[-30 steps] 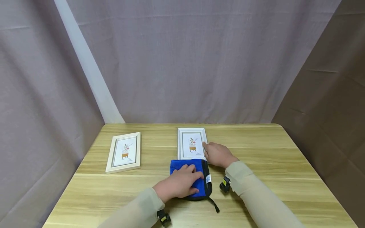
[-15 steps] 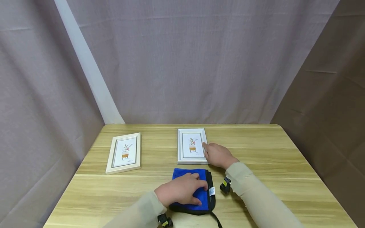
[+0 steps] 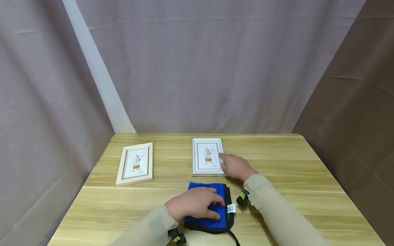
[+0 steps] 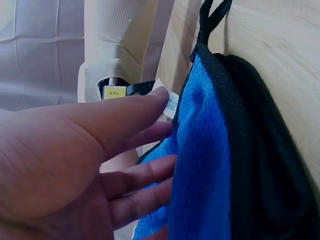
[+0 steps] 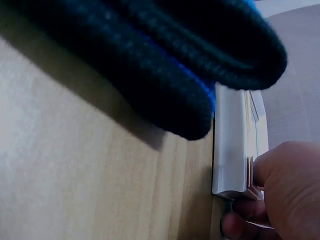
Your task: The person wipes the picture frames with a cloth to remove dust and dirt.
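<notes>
While the left hand point(image 3: 198, 205) rests on the folded blue cloth point(image 3: 212, 223), its fingers are spread and loosely bent, the fingertips against the cloth's face and the thumb held apart from them; it lies over the cloth rather than gripping it. The right hand point(image 3: 237, 166) is nearly closed, pinching the right side of the white picture frame point(image 3: 209, 156) close to its near corner, with fingertips curled at the edge, as the right wrist view shows. That frame lies flat, face up, on the wood-grain table point(image 3: 286, 153), toward the far edge.

The cloth lies nearer the person, its black-bound far edge just short of the frame's near edge, with a narrow strip of wood between. A white tag point(image 3: 231, 208) sticks out on its right side, and a black cord point(image 3: 234, 237) trails from its near right corner.

Left of the white frame, a broad stretch of tabletop runs to the cream picture frame point(image 3: 134, 164), which sits slightly askew near the table's left edge. On the right, wide room extends past the right hand to the table's slanting edge. A grey curtain point(image 3: 200, 68) hangs behind the far edge.
</notes>
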### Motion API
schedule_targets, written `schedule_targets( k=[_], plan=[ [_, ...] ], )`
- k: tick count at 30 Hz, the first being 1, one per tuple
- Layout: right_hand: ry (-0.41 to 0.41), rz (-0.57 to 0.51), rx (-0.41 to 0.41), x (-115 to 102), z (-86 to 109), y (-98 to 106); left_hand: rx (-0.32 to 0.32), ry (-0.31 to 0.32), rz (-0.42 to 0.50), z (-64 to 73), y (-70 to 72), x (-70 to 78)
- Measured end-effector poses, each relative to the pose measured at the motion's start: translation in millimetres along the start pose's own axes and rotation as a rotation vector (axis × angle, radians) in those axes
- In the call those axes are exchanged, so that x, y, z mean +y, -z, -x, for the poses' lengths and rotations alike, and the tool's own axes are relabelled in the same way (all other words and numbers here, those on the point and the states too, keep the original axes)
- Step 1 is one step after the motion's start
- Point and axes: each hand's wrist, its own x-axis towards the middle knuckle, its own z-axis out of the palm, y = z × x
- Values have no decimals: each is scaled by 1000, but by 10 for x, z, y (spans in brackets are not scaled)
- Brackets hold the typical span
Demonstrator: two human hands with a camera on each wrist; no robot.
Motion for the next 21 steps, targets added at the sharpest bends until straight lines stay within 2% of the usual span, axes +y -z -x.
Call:
schedule_targets(
  k=[6, 12, 17, 21],
  plan=[
    [-33, -65, 22, 2, 5, 15, 186, 68, 88, 25, 34, -107],
    [-96, -110, 55, 73, 19, 12, 369, 153, 142, 66, 50, -390],
    [-148, -123, 74, 185, 54, 36, 496, 225, 191, 215, 64, -675],
    [-181, -117, 79, 290, 91, 70, 541, 284, 181, 361, 95, -868]
  ],
)
